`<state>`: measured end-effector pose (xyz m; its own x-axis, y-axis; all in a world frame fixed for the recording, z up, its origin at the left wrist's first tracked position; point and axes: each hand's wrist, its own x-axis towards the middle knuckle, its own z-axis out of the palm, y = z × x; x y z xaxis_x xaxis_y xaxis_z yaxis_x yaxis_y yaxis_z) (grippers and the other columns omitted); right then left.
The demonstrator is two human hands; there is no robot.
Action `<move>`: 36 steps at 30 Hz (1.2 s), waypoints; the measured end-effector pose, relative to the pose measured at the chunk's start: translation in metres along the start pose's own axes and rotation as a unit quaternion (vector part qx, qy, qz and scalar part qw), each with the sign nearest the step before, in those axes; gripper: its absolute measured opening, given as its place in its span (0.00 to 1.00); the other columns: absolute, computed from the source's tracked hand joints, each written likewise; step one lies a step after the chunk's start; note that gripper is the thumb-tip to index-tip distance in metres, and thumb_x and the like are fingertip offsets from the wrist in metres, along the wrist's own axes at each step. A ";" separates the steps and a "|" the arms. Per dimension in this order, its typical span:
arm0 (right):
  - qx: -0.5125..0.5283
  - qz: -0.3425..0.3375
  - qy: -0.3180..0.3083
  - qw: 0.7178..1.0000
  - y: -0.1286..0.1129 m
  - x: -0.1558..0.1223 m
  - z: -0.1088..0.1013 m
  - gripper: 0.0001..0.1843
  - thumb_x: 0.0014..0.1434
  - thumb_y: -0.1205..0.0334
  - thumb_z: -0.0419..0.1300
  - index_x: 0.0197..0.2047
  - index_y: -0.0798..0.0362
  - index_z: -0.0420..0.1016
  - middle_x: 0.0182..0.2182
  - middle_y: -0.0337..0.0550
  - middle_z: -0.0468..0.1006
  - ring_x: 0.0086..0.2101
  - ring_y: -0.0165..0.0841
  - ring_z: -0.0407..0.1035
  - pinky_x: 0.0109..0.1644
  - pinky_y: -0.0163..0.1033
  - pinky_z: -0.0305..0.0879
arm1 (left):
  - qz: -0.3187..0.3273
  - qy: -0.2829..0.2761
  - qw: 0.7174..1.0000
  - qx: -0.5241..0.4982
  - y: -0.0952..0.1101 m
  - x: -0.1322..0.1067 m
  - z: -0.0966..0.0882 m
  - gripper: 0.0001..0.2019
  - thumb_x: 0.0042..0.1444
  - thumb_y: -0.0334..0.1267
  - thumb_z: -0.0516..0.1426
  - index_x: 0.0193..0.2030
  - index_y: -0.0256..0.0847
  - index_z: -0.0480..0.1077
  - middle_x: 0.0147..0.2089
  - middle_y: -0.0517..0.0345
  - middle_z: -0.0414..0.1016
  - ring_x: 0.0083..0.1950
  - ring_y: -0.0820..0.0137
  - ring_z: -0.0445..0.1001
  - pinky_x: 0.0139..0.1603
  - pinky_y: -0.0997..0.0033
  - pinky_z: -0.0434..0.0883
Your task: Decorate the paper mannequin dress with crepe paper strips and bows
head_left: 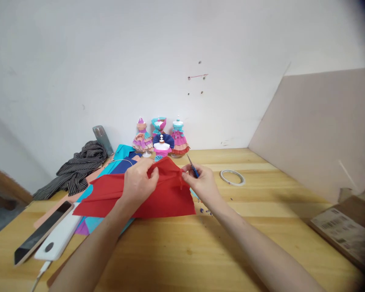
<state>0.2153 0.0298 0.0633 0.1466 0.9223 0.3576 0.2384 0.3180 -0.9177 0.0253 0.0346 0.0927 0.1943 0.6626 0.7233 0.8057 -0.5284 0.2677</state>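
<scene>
A wide sheet of red crepe paper (170,198) is held up over the table, its upper edge gathered and wrinkled. My left hand (140,180) is closed on that upper edge, thumb on the near side. Small scissors (194,167) with a dark blue handle rest in my right hand (203,181), blades pointing up and away. The thumb and fingers of that hand also pinch the sheet's right corner, where a narrow strip hangs down. Behind the paper stand several small dress forms (178,140) wearing ruffled paper dresses.
A roll of tape (232,177) lies to the right. Coloured paper sheets (105,172), a phone (44,232), a white power bank (59,235) with a cable, striped cloth (82,166) and a flask (102,139) are on the left. A cardboard box (349,227) sits at the right edge.
</scene>
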 end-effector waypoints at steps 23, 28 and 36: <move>-0.010 -0.003 -0.174 0.985 -0.031 -0.015 -0.017 0.08 0.44 0.57 0.59 0.23 0.53 0.68 0.13 0.28 0.51 0.18 0.23 0.46 0.23 0.33 0.44 | 0.021 -0.335 0.922 -0.192 0.005 0.050 -0.036 0.06 0.48 0.34 0.57 0.31 0.38 0.76 0.31 0.58 0.77 0.34 0.67 0.73 0.36 0.71 0.68; 0.007 0.013 -0.188 0.982 -0.031 -0.016 -0.016 0.09 0.44 0.57 0.59 0.24 0.54 0.67 0.14 0.27 0.50 0.18 0.23 0.46 0.23 0.33 0.44 | -0.004 -0.322 0.901 -0.290 0.004 0.045 -0.024 0.07 0.47 0.31 0.55 0.33 0.38 0.73 0.35 0.57 0.76 0.40 0.66 0.73 0.44 0.67 0.69; 0.043 0.054 -0.175 0.982 -0.029 -0.016 -0.011 0.10 0.42 0.56 0.60 0.24 0.54 0.67 0.13 0.26 0.50 0.18 0.23 0.45 0.23 0.34 0.43 | -0.128 -0.332 0.836 -0.418 0.009 0.019 -0.013 0.13 0.45 0.37 0.62 0.38 0.36 0.72 0.34 0.57 0.74 0.38 0.66 0.72 0.37 0.70 0.68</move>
<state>0.2168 0.0034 0.0857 -0.1763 0.9659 0.1896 0.1546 0.2174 -0.9638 0.0293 0.0355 0.1177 0.5665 0.8128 0.1358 0.2501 -0.3266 0.9115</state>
